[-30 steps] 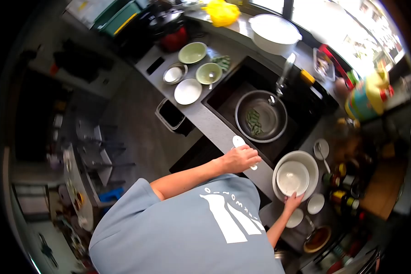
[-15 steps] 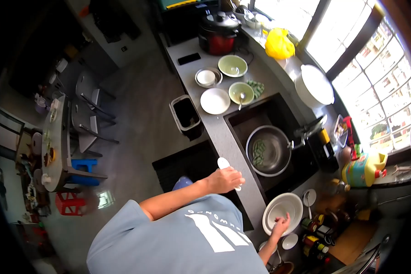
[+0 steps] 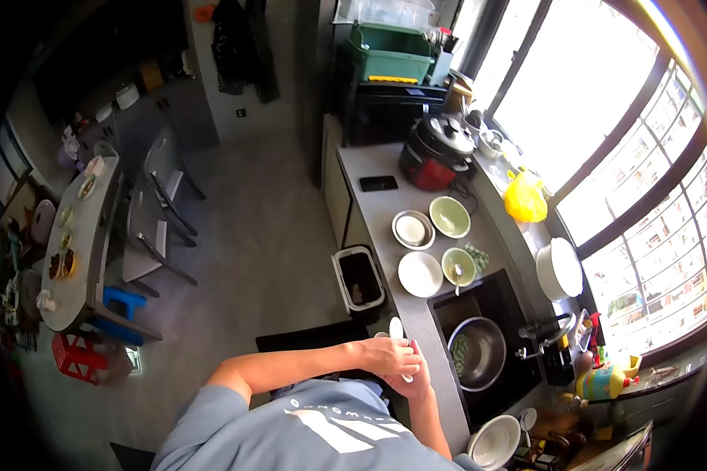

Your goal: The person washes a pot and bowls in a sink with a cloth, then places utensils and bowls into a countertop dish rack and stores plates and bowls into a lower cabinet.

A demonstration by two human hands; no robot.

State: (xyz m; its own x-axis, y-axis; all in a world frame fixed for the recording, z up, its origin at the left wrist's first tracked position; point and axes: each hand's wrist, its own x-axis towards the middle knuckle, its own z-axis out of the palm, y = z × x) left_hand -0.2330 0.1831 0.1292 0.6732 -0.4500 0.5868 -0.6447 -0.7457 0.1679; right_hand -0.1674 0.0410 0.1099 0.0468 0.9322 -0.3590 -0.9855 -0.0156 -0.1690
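Note:
A white spoon is in my left hand, its bowl end above the closed fingers and its handle tip below them. My right hand meets the left one at the counter's front edge. Its fingers are mostly hidden behind the left hand, so what they hold cannot be made out. To the right, a steel basin with green leafy pieces rests in the dark sink. A large white bowl stands at the bottom right.
On the counter are a white plate, green bowls, a steel bowl, a phone and a red-black cooker. A bin stands below its edge. The faucet rises behind the sink.
My right hand has left the large white bowl and come over to my left hand. The left hand still grips the spoon. The view has shifted, showing more of the counter's far end.

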